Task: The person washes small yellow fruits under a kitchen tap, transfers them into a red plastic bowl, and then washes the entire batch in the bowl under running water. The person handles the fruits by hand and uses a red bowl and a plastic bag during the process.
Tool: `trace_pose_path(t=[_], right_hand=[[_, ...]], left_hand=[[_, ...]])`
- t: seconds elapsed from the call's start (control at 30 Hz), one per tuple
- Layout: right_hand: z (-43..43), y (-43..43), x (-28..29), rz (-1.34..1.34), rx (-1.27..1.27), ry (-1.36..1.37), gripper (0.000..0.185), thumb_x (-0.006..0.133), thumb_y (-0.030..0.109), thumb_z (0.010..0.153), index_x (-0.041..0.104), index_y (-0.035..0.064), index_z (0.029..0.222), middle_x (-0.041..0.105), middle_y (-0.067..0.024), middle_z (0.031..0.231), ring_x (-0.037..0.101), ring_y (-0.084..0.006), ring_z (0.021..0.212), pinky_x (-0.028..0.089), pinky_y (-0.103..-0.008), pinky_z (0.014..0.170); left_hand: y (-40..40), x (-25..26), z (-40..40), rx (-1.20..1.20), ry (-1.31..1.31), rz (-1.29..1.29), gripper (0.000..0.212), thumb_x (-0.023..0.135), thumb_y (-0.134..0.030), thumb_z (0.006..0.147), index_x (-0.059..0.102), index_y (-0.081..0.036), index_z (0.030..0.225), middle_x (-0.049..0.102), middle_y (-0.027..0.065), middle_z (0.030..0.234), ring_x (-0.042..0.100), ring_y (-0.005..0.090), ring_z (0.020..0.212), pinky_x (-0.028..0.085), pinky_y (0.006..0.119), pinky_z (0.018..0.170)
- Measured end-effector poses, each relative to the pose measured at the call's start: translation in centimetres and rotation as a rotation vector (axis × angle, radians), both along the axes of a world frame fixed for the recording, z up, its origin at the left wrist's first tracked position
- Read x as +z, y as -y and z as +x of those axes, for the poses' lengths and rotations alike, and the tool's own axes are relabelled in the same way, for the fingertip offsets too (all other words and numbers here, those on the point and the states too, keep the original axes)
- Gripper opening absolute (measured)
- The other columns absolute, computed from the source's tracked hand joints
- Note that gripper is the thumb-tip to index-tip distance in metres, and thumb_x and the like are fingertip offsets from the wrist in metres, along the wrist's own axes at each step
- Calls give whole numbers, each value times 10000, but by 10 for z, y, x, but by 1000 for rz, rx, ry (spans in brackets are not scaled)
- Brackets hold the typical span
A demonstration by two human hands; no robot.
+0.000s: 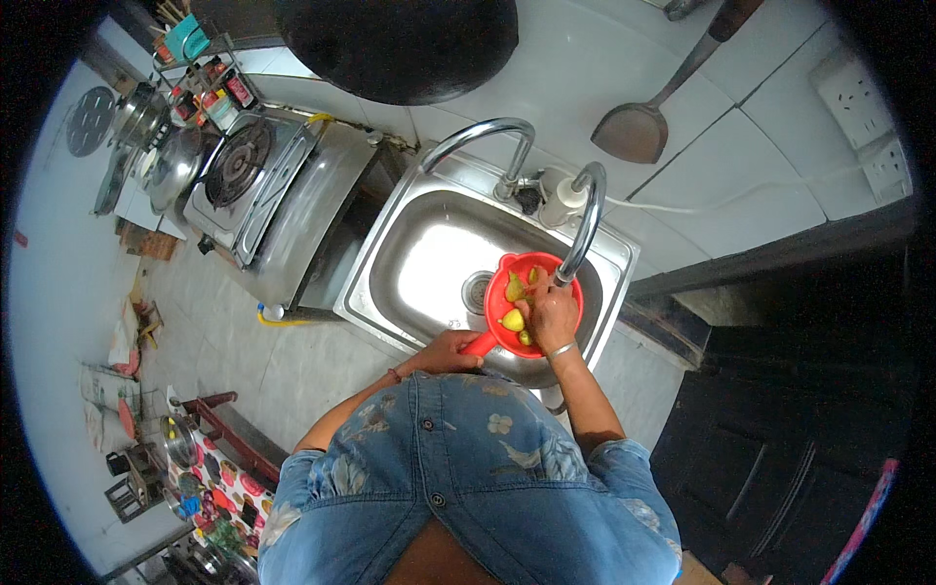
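My left hand [447,352] grips the handle of a red plastic dipper [498,296], which is over the right part of a stainless steel sink [398,241]. Inside the dipper are several yellow-green pieces of fruit or vegetable [512,319]. My right hand [552,311] reaches into the dipper from its right side, under the spout of a curved chrome tap [589,219]. Its fingers are partly hidden by the tap, so whether they hold a piece cannot be told. The sink drain [477,291] shows just left of the dipper.
A second curved chrome tap [479,130] and a white bottle-shaped fixture [561,203] stand at the sink's back edge. A gas stove [241,175] is on the left. A wok [398,44] and a metal spatula [632,131] hang against the tiled wall.
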State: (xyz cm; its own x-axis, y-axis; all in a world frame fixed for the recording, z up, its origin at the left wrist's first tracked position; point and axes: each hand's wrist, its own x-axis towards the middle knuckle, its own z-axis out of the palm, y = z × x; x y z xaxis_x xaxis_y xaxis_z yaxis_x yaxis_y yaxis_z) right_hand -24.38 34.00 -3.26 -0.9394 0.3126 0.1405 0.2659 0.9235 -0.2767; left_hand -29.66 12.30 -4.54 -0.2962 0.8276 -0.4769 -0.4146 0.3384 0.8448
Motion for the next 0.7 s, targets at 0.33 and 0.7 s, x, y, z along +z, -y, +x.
trace_pose_path(t=[0.33,0.7], right_hand=[[-12,9,-13,-169,228,-152,398,681,351,643,580,122,952,566,-153,834,534,-320,849,384,-445,694],[-13,23,1,212,329,181,498,691,419,598,586,129,989,519,-125,1087,453,-295,1038,329,-548,808]], left_hand=[[-2,-12,-8,-180,-258,-18,537,628,-241,766,459,1,1216,584,95,989,526,150,873,426,287,781],[-2,-7,-7,-104,-104,50,461,623,-216,774,497,12,1154,569,52,928,501,113,841,425,266,750]])
